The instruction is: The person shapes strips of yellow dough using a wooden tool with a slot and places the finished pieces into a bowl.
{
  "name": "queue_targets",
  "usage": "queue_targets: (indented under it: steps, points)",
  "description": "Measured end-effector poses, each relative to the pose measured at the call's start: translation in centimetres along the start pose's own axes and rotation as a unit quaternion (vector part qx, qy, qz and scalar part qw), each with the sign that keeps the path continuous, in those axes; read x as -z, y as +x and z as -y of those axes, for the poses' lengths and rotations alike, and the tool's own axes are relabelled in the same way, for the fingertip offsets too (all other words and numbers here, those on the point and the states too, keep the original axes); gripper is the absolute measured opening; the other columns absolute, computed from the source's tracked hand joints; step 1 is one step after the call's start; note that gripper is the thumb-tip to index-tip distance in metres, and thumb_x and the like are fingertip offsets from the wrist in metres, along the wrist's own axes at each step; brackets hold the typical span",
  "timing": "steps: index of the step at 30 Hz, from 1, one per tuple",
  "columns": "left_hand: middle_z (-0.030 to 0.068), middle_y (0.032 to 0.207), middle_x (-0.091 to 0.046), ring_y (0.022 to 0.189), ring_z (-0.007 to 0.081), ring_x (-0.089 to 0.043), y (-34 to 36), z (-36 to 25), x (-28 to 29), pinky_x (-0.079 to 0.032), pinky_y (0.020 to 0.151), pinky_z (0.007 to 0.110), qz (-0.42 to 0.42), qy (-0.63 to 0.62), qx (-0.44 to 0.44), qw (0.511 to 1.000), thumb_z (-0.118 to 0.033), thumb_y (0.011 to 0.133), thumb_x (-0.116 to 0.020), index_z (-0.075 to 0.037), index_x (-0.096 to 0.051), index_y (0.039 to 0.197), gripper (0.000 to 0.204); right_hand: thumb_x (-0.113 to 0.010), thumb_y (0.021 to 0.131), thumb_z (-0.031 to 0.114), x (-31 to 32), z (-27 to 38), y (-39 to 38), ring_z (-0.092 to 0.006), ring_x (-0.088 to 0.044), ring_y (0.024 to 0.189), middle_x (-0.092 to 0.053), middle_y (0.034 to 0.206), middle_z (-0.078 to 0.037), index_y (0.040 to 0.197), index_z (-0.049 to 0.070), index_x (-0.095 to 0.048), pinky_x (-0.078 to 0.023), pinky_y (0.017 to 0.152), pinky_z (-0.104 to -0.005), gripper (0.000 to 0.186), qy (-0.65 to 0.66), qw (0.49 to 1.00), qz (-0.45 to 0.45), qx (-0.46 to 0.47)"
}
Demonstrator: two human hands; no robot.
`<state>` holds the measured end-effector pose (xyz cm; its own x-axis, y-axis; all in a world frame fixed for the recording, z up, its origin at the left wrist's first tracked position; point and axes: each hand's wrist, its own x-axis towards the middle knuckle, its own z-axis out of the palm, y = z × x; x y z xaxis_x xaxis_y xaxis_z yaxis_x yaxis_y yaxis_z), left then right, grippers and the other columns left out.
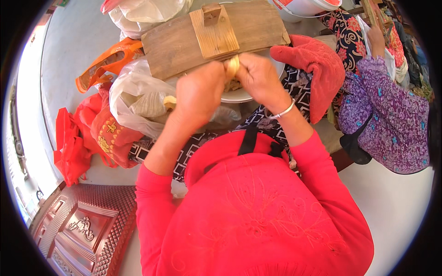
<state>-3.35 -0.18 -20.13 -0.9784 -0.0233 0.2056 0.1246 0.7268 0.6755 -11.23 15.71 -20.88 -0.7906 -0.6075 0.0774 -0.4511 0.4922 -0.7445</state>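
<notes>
Centrally, the left hand (pixel 200 89) and the right hand (pixel 260 78) are curled inward, pinching a yellow strip (pixel 234 66) between them. The strip is located above a pale basin (pixel 241 98), at the near edge of a wooden board (pixel 170 46). A translucent plastic bag (pixel 126 89) sits beyond the left hand's outer side.

Both forearms (pixel 166 143) extend forward and converge, bare beyond the red sleeves (pixel 154 195). Left hand (pixel 200 89): closed into a fist, outline slightly blurred. Right hand (pixel 261 82): fingers (pixel 247 64) curled inward, forearm slanting toward the left. The hands are just beside each other.
</notes>
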Motion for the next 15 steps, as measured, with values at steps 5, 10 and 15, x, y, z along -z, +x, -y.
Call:
queue_targets:
  steps: [5,10,15]
  points:
    - [0.0156,0.070,-0.057,0.061,0.0344,-0.058,-4.4,-0.6,-5.1,-0.045,0.054,0.041,-0.079,-0.116,0.105,0.985,-0.009,0.086,-0.057,-0.006,-0.057,0.085,0.003,-0.050,0.092,0.008,-3.2,-0.9,-4.3,-0.0171,-0.061,0.073,-0.062,0.078,-0.009,0.091,-0.002,-0.065,-0.048,0.068,-0.0265,0.017,0.178,0.978,0.013,-0.104]
    - [-0.0070,0.067,-0.048,0.055,0.0010,-0.040,-5.5,-1.1,-6.6,-0.028,0.046,0.019,0.020,-0.652,0.358,0.668,-0.008,0.088,-0.057,-0.005,-0.059,0.097,0.010,-0.055,0.084,0.005,-4.5,-1.6,-4.1,-0.0294,-0.062,0.083,-0.063,0.099,-0.010,0.086,0.004,-0.067,-0.047,0.075,-0.0358,0.012,0.006,0.993,-0.116,0.011]
    - [0.0022,0.070,-0.055,0.055,0.0146,-0.051,-5.9,1.0,-6.4,-0.038,0.046,0.027,0.004,-0.352,0.223,0.909,-0.007,0.086,-0.060,-0.003,-0.061,0.090,0.006,-0.059,0.086,0.010,-3.0,-1.5,-4.0,-0.0251,-0.063,0.080,-0.065,0.088,-0.008,0.089,0.004,-0.068,-0.048,0.069,-0.0337,0.012,-0.045,0.997,-0.039,0.054]
